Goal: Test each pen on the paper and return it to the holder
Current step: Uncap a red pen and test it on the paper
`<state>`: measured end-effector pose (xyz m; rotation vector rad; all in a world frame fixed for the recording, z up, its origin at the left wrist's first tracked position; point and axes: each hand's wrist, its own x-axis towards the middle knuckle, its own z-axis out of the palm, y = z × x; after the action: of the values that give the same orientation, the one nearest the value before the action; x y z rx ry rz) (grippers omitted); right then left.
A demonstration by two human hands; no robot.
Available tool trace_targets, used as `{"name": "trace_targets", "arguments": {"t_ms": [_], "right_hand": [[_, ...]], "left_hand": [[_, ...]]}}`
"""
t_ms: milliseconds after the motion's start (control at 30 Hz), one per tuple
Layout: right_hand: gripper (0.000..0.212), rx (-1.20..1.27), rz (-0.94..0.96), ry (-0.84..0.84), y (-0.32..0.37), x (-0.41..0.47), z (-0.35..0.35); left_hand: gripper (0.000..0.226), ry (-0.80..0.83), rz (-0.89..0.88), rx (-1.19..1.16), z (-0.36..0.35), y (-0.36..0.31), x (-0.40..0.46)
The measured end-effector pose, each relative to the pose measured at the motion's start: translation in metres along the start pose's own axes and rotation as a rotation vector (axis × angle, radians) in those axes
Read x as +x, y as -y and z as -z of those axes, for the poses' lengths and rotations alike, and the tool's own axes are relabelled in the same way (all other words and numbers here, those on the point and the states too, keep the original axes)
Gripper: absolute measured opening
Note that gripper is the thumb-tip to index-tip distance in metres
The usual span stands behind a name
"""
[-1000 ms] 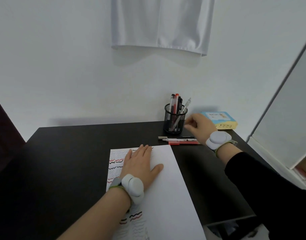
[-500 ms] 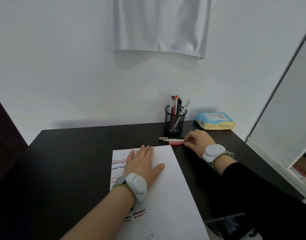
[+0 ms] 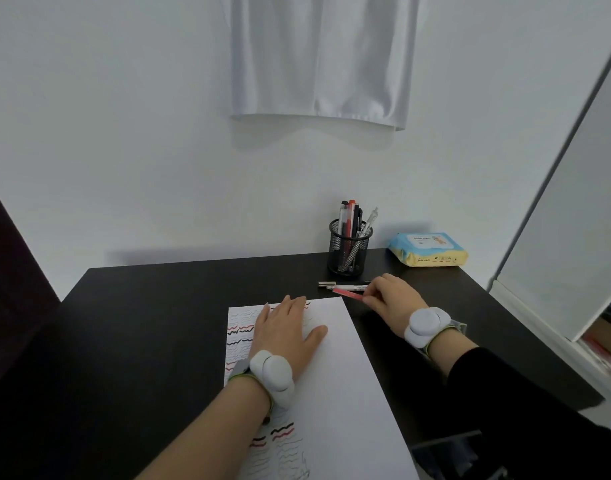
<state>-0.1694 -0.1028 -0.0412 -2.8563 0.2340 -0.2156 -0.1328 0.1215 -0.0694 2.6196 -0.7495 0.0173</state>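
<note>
A white sheet of paper [image 3: 335,382] with red and black wavy lines lies on the black desk [image 3: 158,323]. My left hand [image 3: 285,332] rests flat on its upper part, fingers straight. My right hand [image 3: 392,296] pinches a red pen [image 3: 347,292] just past the paper's top right corner, its tip lifted slightly off the desk. Two more pens, a black one [image 3: 345,283] and a white one [image 3: 349,287], lie side by side on the desk right behind it. A black mesh holder [image 3: 349,252] with several pens stands behind them by the wall.
A blue and yellow pack of wipes [image 3: 428,249] lies at the desk's back right corner. A white cloth [image 3: 317,57] hangs on the wall above. A white panel [image 3: 567,244] leans at the right, close to the desk's edge.
My right hand came down from beside the holder to the pens lying on the desk and took hold of the red one. My left hand stayed flat on the paper.
</note>
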Motion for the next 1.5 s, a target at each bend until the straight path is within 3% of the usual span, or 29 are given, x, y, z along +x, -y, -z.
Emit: {"name": "trace_targets", "arguments": {"t_ms": [133,300,467,633,834,1000,1134,1267,1400,1500], "right_hand": [[0.006,0.138,0.029,-0.006,0.021,-0.013,0.006],[0.008,0.214,0.039,0.1,0.045,-0.02,0.013],[0.011,0.265,0.082,0.146,0.063,-0.022,0.018],[0.015,0.383,0.049,0.185,0.083,-0.022,0.019],[0.02,0.791,-0.098,0.356,0.097,-0.02,0.024],[0.053,1.387,-0.172,0.6,0.093,-0.023,0.028],[0.066,1.579,-0.137,0.658,0.091,-0.024,0.015],[0.059,1.711,-0.174,0.57,0.104,-0.024,0.006],[0.014,1.502,-0.288,0.221,0.127,-0.019,-0.01],[0.01,1.381,-0.336,0.061,0.138,-0.017,-0.019]], "left_hand": [[0.052,-0.152,-0.018,-0.145,0.008,-0.001,-0.005],[0.055,-0.269,-0.045,-0.173,0.023,0.0,-0.007],[0.051,-0.276,-0.228,-0.049,0.038,0.014,-0.007],[0.048,-0.197,-0.166,0.019,0.053,0.029,-0.014],[0.042,-0.22,-0.14,-0.052,0.053,0.04,-0.021],[0.017,-0.212,-0.059,-0.214,0.056,0.049,-0.026],[0.011,-0.223,-0.037,-0.243,0.06,0.05,-0.029],[0.015,-0.167,0.02,-0.24,0.06,0.05,-0.029],[0.018,-0.143,0.039,-0.224,0.055,0.046,-0.03],[0.021,-0.143,0.032,-0.195,0.052,0.044,-0.032]]}}
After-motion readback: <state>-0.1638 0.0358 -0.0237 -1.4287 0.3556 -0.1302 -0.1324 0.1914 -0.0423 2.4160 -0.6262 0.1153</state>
